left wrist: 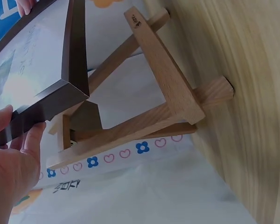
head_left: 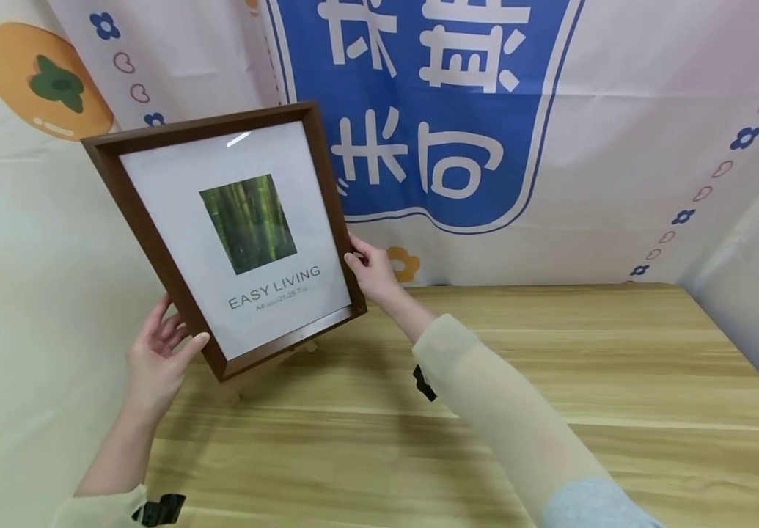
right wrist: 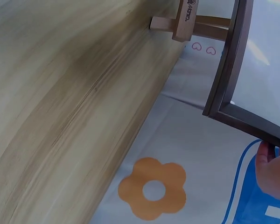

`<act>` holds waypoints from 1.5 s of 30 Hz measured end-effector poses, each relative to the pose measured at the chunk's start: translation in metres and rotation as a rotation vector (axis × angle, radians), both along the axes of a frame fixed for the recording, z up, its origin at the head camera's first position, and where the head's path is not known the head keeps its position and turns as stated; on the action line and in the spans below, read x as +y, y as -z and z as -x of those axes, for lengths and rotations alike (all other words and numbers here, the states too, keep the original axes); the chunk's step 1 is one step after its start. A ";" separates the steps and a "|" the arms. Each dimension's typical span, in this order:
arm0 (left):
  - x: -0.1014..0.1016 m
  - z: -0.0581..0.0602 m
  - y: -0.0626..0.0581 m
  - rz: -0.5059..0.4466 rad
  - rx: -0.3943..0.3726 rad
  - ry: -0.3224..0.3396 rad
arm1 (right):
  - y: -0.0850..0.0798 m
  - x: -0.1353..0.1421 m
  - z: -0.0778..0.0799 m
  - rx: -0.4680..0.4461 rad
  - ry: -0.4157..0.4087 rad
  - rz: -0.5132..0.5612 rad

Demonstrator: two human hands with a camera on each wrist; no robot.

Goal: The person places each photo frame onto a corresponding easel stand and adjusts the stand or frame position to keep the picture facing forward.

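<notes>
The dark brown wooden picture frame (head_left: pixel 230 235) with a white mat and a green bamboo print is held tilted in the air above the small light wooden easel (left wrist: pixel 151 93), at the left end of the pale wood-grain table (head_left: pixel 551 381). The left hand (head_left: pixel 158 359) pinches its lower left edge with the thumb in front; the right hand (head_left: pixel 369 268) grips its right edge, fingers curled on the rim. To seat it well, I think the frame should be levelled first, then lowered onto the easel's ledge (which hides behind the frame in the head view). The printed fabric backdrop (head_left: pixel 617 147) stands close behind; open table lies to the right.
</notes>
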State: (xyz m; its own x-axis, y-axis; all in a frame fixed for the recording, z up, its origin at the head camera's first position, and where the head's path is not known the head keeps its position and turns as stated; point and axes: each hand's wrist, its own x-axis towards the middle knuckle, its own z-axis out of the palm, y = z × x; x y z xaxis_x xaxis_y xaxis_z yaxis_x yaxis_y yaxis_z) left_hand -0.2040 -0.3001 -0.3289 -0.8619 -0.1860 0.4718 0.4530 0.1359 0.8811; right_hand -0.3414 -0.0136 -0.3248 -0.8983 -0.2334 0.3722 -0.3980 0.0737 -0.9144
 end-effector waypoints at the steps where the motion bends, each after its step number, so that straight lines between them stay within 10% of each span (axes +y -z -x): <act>1: 0.000 -0.001 0.001 -0.008 -0.002 -0.002 | 0.000 -0.001 0.000 -0.002 -0.004 -0.005; 24: 0.024 -0.029 -0.007 -0.040 -0.034 -0.141 | -0.035 0.007 -0.027 -0.018 -0.041 -0.002; 33: 0.030 -0.043 -0.007 -0.075 -0.045 -0.153 | -0.009 0.000 -0.005 0.010 -0.051 0.002; 45: 0.026 -0.062 -0.003 -0.097 -0.025 -0.186 | -0.011 -0.008 -0.015 0.061 -0.063 0.022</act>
State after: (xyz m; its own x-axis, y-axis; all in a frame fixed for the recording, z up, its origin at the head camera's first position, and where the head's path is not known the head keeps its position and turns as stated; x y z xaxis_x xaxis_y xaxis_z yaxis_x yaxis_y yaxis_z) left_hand -0.1415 -0.2740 -0.3262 -0.8196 -0.3869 0.4226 0.4056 0.1293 0.9049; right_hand -0.3263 -0.0220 -0.3136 -0.8578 -0.2798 0.4311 -0.4560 0.0275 -0.8896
